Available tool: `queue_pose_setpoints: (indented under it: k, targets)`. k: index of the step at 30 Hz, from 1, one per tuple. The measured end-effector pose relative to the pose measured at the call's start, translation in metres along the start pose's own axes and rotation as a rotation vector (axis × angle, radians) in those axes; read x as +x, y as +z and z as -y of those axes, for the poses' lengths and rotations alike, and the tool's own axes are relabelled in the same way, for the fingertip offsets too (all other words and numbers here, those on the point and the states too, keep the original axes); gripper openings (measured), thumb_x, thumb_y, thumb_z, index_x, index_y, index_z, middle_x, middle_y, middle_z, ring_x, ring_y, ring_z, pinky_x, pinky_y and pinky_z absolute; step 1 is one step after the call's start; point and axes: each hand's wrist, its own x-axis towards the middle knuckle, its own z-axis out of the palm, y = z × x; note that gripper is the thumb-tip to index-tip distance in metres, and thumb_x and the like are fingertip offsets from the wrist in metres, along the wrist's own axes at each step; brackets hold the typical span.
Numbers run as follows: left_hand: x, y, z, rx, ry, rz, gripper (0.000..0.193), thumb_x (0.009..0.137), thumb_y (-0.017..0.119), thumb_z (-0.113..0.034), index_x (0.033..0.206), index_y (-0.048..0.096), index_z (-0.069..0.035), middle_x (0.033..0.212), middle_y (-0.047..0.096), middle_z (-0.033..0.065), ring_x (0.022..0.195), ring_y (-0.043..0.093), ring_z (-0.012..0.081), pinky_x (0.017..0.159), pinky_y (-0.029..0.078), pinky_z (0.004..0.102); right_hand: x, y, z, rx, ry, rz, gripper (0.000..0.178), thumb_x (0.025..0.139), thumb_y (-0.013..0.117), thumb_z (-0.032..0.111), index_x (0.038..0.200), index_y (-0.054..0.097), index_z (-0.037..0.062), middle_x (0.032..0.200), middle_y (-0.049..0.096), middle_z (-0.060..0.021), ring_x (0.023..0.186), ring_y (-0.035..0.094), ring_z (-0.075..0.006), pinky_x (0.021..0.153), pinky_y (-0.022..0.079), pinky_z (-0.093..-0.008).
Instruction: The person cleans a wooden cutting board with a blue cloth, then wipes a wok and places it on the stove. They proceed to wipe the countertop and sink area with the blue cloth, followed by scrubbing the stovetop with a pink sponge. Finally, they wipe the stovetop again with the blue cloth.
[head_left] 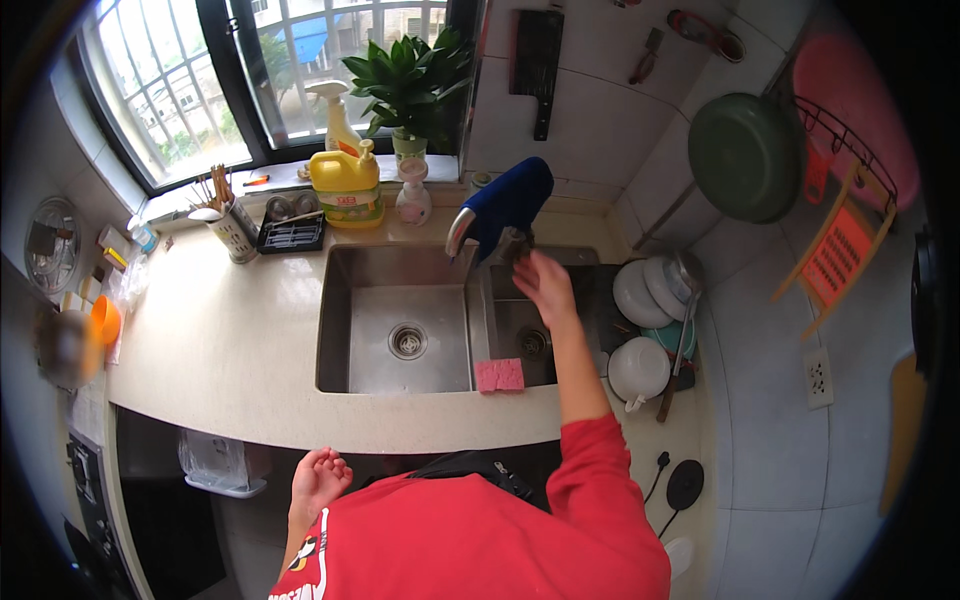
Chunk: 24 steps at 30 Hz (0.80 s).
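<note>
In the head view, the step seems a reach: the right hand [546,285] is at a dark, rough clump [513,246] above the smooth steel sink [385,310]; whether it grips, I cannot tell. The next move calls for a careful pinch. The left hand [320,478] curls loosely, seemingly empty. Blue cloth [520,195] drapes over the curved tap [460,232].

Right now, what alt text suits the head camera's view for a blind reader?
A person's right hand reaches over a double sink to a dark, unclear object by the blue cloth draped on the tap; the curled left hand is near the counter. A pink sponge lies at the sink's front rim, white bowls to the right.
</note>
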Motion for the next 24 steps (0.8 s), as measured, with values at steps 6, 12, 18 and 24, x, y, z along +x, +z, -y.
queue_pose_setpoints:
  k: [6,12,18,24]
  targets:
    - [-0.011,0.006,0.004,-0.084,0.015,0.084,0.003,0.082,0.054,-0.011,0.084,0.053,-0.007,0.075,0.057,0.0027,0.071,0.053,0.0160,0.072,0.045,0.0346,0.066,0.073,0.051,0.026,0.242,-0.058,0.029,0.082,0.066,0.037,0.083,0.055,0.0102,0.066,0.051,-0.0012,0.065,0.054,-0.0146,0.062,0.048,-0.0298]
    - [-0.042,-0.043,0.018,-0.219,0.207,-0.068,0.003,0.081,0.056,-0.012,0.080,0.055,-0.009,0.074,0.058,0.0017,0.068,0.054,0.0157,0.070,0.045,0.0341,0.033,0.130,0.097,-0.113,-0.450,0.036,0.010,0.089,0.058,0.018,0.084,0.058,0.0088,0.075,0.051,0.0054,0.070,0.047,-0.0035,0.062,0.040,-0.0212]
    - [-0.088,-0.045,-0.001,0.109,0.708,-0.159,0.003,0.084,0.056,-0.009,0.087,0.055,-0.007,0.079,0.058,0.0028,0.071,0.056,0.0110,0.068,0.047,0.0244,-0.103,0.222,0.097,-0.005,-0.016,0.737,0.012,0.090,0.055,0.008,0.102,0.052,0.0077,0.088,0.058,0.0006,0.088,0.058,-0.0091,0.076,0.048,-0.0248]
    - [-0.146,-0.080,-0.051,0.442,1.075,-0.130,0.032,0.093,0.050,-0.028,0.115,0.047,-0.004,0.102,0.057,0.0081,0.092,0.056,0.0140,0.083,0.045,0.0286,-0.211,0.341,0.032,-0.479,0.328,1.467,0.012,0.091,0.055,0.017,0.093,0.054,0.0049,0.081,0.053,0.0046,0.076,0.048,-0.0015,0.068,0.040,-0.0171]
